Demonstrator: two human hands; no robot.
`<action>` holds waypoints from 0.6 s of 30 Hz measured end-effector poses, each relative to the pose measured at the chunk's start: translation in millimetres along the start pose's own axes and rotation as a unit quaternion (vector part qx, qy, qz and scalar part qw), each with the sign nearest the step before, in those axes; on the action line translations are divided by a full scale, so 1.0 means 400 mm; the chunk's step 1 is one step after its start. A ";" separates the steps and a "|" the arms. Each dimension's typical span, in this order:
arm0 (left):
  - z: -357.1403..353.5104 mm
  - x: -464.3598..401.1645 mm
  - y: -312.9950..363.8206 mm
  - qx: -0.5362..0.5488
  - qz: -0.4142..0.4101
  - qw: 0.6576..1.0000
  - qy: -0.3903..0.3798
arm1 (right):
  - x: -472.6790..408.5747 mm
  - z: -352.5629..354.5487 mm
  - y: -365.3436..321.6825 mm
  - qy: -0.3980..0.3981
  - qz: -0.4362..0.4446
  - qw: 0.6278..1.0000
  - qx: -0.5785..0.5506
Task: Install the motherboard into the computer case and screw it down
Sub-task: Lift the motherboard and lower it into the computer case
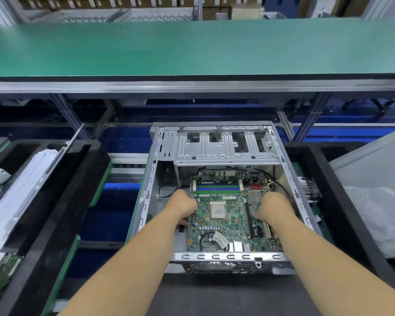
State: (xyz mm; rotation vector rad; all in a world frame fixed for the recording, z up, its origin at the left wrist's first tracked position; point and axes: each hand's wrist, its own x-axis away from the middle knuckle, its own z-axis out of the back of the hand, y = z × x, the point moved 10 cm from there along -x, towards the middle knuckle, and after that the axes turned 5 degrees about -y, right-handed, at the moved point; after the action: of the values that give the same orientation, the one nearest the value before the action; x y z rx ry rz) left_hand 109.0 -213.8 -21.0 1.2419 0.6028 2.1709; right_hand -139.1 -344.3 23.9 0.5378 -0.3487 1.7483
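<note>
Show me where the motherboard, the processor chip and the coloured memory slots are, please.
motherboard (224,233): head view, green surface below the chip.
processor chip (218,210): head view, middle of its silver lid.
memory slots (218,187): head view, middle of the blue and green strips.

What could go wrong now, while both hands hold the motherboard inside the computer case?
1. The black cable along the right wall lies close to the right hand; the motherboard might pinch it.
2. The left hand works near the computer case edge, which may scratch it.
3. No screws are visible yet, so the board may shift.
</note>
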 end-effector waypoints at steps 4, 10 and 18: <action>-0.017 0.009 -0.016 -0.016 0.032 0.999 -0.034 | 0.004 -0.034 0.006 -0.054 -0.007 0.998 0.026; -0.026 0.023 -0.023 -0.044 0.050 0.996 -0.052 | 0.003 -0.059 0.021 -0.072 -0.018 0.997 0.003; -0.023 0.030 -0.015 -0.054 0.053 0.996 -0.043 | -0.010 -0.071 0.017 -0.088 -0.013 0.996 -0.003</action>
State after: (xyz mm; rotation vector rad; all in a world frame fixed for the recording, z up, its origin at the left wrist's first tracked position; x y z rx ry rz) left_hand 97.6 -202.4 -21.6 1.3284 0.3874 2.1913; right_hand -149.8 -334.8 -1.9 0.6914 -0.4690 1.6778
